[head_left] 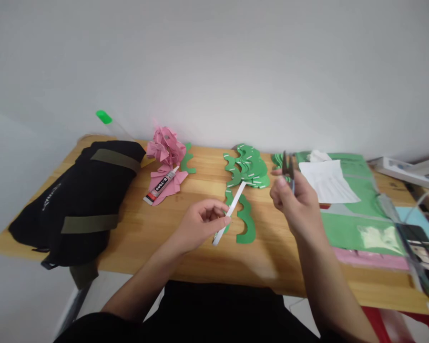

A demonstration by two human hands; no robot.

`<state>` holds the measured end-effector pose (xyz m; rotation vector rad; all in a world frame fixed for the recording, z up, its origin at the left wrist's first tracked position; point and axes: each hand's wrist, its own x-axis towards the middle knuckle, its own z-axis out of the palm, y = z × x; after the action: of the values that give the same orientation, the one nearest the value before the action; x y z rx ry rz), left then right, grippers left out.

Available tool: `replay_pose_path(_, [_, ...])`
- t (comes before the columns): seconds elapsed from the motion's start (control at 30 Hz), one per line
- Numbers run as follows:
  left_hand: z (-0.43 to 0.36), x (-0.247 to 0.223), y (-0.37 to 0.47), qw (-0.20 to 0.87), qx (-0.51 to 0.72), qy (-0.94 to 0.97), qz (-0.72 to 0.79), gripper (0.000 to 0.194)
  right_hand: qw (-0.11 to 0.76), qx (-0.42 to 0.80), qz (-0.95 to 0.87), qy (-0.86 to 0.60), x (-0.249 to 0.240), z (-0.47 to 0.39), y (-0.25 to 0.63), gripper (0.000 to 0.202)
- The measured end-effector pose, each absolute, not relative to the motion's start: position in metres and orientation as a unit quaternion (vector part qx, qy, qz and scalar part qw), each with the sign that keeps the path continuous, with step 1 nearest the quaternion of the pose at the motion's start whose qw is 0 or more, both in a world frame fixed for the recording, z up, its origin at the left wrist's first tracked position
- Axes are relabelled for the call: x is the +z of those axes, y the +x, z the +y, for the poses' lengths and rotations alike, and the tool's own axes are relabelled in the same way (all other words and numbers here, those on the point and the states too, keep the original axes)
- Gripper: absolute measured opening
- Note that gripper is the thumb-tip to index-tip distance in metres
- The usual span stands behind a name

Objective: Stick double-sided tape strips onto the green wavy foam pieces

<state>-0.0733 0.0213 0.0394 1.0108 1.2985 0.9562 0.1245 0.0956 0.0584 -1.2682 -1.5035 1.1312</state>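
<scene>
Gripping a strip (237,197) between thumb and fingers of the left hand (200,224), just below mid-frame, upper end slanting right. Closed around scissors (285,166) with the right hand (296,202), right of centre, blades pointing up and apart from the strip. Judging by the pose, at a stage of readying the strip near a green piece (250,221) and, at the centre of the frame, a green pile (248,166) flecked with white. For any cut, likely to need a steady strip and blades brought across to the upper end. Partly hidden behind left hand and strip: another green piece (229,198). Mostly covered by fingers: the scissors' handles. Too blurred to tell: the exact opening of the blades. Cut off at the right edge: a white object (403,178).
</scene>
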Motion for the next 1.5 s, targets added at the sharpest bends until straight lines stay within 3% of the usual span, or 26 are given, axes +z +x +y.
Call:
replay_pose_path(0.13, [0.022,0.041,-0.076,0.581,0.437,0.427,0.537,0.025,0.281,0.462,-0.688,-0.483,0.055,0.091,0.142,0.064])
replay_pose_path(0.27, [0.021,0.043,-0.076,0.591,0.453,0.421,0.518,0.022,0.206,0.450,-0.731,-0.470,0.055,0.085,0.146,0.061])
replay_pose_path(0.77, [0.018,0.046,-0.073,0.575,0.435,0.455,0.523,0.015,0.207,0.432,-0.712,-0.513,0.060,0.088,0.136,0.067])
replay_pose_path(1.1, [0.018,0.052,-0.076,0.632,0.421,0.426,0.492,0.021,0.273,0.374,-0.712,-0.527,0.062,0.092,0.132,0.065])
replay_pose_path(1.33, [0.020,0.046,-0.079,0.616,0.527,0.359,0.464,0.019,0.270,0.327,-0.767,-0.481,0.071,0.081,0.141,0.058])
replay_pose_path(1.5, [0.023,0.047,-0.075,0.605,0.553,0.344,0.459,0.034,0.264,0.281,-0.819,-0.425,0.075,0.070,0.140,0.050])
